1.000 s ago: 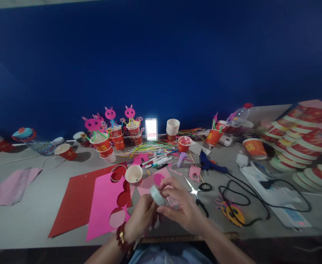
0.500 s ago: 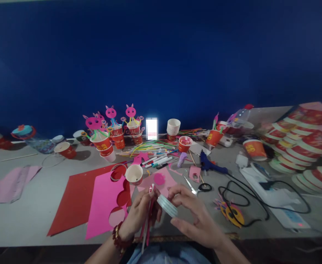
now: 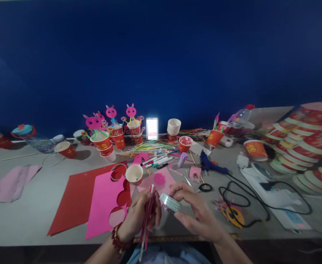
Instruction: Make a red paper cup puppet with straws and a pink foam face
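Observation:
My left hand (image 3: 136, 214), with a dark red bead bracelet at its wrist, is closed around a thin bundle of pink and white sticks (image 3: 144, 231), held near the top. Whether they are pipe cleaners or straws I cannot tell. Just to its right, the curved fingers of my right hand (image 3: 201, 218) hold a roll of clear tape (image 3: 170, 202), tilted, a short gap from the bundle. Beyond the hands lies pale pink paper (image 3: 147, 181) with a bright pink paper disc (image 3: 159, 178) on it. A paper cup (image 3: 134, 173) stands beyond my left hand.
Pink sheet (image 3: 97, 212) with round cut-outs and red sheet (image 3: 67, 209) lie left. Scissors (image 3: 205, 187), a blue glue gun (image 3: 212, 165), its black cable and a power strip (image 3: 283, 212) are right. Decorated cups (image 3: 100, 143) stand behind; stacked cups (image 3: 301, 146) fill the far right.
The tape roll and my right hand have shifted slightly right, away from the sticks. My left fingers have turned a little, so more of the bundle's top shows.

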`<state>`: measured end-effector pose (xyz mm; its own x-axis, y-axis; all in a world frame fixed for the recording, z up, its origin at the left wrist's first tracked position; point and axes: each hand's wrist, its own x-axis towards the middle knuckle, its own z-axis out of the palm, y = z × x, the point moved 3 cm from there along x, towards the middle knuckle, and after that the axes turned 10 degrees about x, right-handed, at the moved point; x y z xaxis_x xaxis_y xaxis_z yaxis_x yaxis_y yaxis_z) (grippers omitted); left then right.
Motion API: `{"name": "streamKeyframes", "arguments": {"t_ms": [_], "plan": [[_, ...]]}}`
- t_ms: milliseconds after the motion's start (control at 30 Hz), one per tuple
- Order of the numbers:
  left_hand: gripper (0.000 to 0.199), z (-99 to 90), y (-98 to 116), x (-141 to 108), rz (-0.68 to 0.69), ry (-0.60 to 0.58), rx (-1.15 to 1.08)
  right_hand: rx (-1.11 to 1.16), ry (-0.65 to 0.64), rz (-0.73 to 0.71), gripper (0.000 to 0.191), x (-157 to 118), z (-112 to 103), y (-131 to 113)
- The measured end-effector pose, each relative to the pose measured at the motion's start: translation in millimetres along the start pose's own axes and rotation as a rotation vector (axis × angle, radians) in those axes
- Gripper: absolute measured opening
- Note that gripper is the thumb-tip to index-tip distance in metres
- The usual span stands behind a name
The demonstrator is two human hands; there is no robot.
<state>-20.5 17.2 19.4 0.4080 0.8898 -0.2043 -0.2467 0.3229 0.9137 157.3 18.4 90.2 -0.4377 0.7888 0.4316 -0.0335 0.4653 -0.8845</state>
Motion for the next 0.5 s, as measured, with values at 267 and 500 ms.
{"name": "streamKeyframes", "arguments": {"t_ms": [267, 500], "plan": [[0.032, 0.8, 3.5, -1.2, 0.105, 0.189, 0.331, 0.004, 0.014, -0.041, 0.018, 0.4, 2.9, -9.3], [0.030, -9.2, 14.4, -5.4, 0.496, 0.386, 1.027, 0.049, 0.100, -0.059, 0.015, 1.5, 17.0, -5.8]]}}
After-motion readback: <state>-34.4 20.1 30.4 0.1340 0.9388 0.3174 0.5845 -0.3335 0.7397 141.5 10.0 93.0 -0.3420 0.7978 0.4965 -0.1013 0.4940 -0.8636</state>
